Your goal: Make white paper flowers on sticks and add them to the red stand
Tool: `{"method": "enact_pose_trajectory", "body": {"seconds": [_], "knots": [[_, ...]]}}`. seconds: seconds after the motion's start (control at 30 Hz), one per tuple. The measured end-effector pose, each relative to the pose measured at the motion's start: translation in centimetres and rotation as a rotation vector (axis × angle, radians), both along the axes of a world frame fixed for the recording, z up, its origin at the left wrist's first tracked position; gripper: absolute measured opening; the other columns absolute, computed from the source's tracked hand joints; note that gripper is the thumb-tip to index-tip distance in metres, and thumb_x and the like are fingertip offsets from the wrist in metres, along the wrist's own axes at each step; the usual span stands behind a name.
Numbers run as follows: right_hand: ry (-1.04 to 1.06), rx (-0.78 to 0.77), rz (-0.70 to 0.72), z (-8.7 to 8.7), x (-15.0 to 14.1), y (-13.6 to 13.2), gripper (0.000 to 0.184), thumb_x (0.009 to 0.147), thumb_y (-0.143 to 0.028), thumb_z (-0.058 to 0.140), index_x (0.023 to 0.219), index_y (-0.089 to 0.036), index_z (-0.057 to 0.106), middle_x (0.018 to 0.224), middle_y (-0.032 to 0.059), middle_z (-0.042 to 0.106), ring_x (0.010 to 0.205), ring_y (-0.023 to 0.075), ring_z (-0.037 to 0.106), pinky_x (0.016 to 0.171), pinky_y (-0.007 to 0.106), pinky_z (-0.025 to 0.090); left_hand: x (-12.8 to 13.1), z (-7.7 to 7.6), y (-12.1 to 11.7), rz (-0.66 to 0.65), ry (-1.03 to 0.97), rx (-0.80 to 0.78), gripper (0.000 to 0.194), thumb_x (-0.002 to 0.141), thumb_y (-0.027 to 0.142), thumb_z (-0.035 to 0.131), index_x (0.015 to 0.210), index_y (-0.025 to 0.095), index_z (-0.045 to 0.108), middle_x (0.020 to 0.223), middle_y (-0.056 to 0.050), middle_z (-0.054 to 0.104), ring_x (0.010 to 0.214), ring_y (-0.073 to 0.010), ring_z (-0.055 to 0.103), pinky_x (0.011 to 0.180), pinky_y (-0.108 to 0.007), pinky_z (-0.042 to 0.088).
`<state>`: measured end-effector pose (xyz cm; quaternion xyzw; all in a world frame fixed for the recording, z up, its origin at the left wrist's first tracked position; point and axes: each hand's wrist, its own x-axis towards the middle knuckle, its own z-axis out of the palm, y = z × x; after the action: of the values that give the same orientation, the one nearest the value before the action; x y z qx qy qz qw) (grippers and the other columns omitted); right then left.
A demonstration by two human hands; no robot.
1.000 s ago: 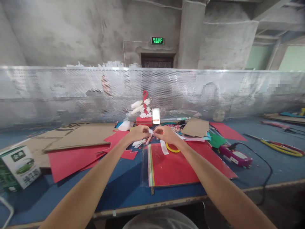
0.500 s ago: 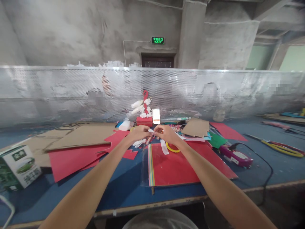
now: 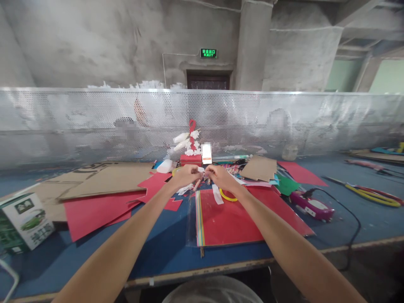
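My left hand [image 3: 184, 176] and my right hand [image 3: 222, 176] meet over the far middle of the blue table [image 3: 164, 248]. Both are closed in a pinch on a small white paper piece [image 3: 201, 170] held between them. White paper scraps [image 3: 184, 189] lie just below my left hand. A white strip [image 3: 217, 194] and a yellow ring [image 3: 229, 195] rest on the red sheet stack in a clear sleeve [image 3: 230, 219] under my right wrist. A red and white paper craft [image 3: 191, 147] stands on a red box behind my hands.
Red sheets [image 3: 94, 212] and cardboard [image 3: 104, 179] cover the left side, with a green and white carton [image 3: 27, 221] at the left edge. A purple glue gun [image 3: 311, 206] with a black cord lies right. A perforated metal screen [image 3: 94, 122] closes the back.
My hands have stayed in place, working the white piece between the fingertips; it now sits a little higher and closer between the two hands.
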<state>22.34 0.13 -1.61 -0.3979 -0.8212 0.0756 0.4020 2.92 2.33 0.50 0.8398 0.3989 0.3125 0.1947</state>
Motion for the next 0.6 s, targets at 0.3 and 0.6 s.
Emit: {"method": "enact_pose_trajectory", "body": {"seconds": [0.3, 0.6], "knots": [[0.009, -0.009, 0.008, -0.06, -0.01, 0.08, 0.032, 0.098, -0.032, 0.038, 0.076, -0.017, 0.056, 0.068, 0.0003, 0.061, 0.06, 0.0118, 0.055, 0.06, 0.021, 0.035, 0.47, 0.15, -0.65, -0.107, -0.105, -0.03, 0.025, 0.081, 0.039, 0.058, 0.082, 0.014, 0.065, 0.074, -0.004, 0.068, 0.069, -0.016, 0.061, 0.06, -0.024, 0.043], [0.033, 0.0, -0.036, 0.09, -0.18, 0.05, 0.035, 0.096, -0.035, 0.041, 0.072, -0.017, 0.057, 0.063, 0.0, 0.058, 0.059, 0.0124, 0.052, 0.057, 0.022, 0.033, 0.31, 0.07, -0.91, -0.136, -0.098, 0.085, 0.029, 0.085, 0.042, 0.055, 0.086, 0.015, 0.065, 0.079, -0.003, 0.07, 0.07, -0.0158, 0.063, 0.065, -0.024, 0.045]]}}
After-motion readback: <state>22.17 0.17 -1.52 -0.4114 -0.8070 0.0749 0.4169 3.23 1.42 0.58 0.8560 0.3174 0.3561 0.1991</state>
